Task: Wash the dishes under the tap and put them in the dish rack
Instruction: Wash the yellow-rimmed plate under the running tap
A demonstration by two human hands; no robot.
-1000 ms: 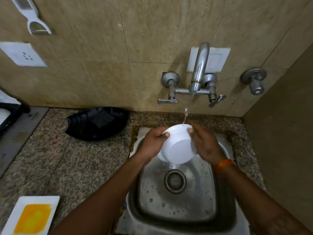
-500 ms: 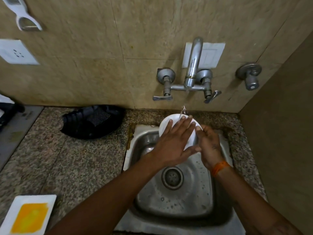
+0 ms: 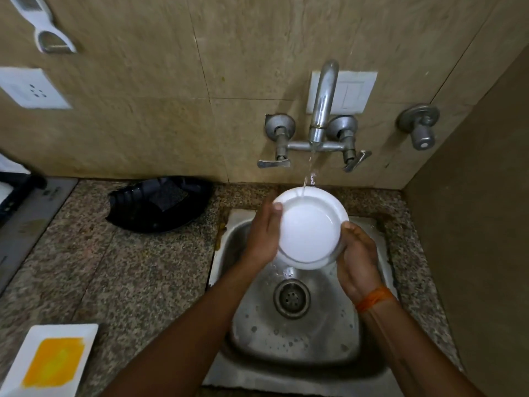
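A white bowl (image 3: 310, 228) is held over the steel sink (image 3: 294, 333), its hollow facing me and tilted up. My left hand (image 3: 263, 233) grips its left rim with the thumb on the edge. My right hand (image 3: 356, 256) cups its lower right side. A thin stream of water falls from the tap (image 3: 322, 101) onto the bowl's far rim. The dish rack (image 3: 11, 193) shows only as a dark corner at the far left edge.
A black tray (image 3: 160, 204) holding a dark scrub pad sits on the granite counter left of the sink. A white rectangular plate (image 3: 51, 359) smeared with yellow lies at the front left. Wall valves, a socket and a hanging peeler are on the tiled wall.
The bowl has been turned from its underside facing me to its hollow facing me. My left hand moved from across the bowl's front to its left rim.
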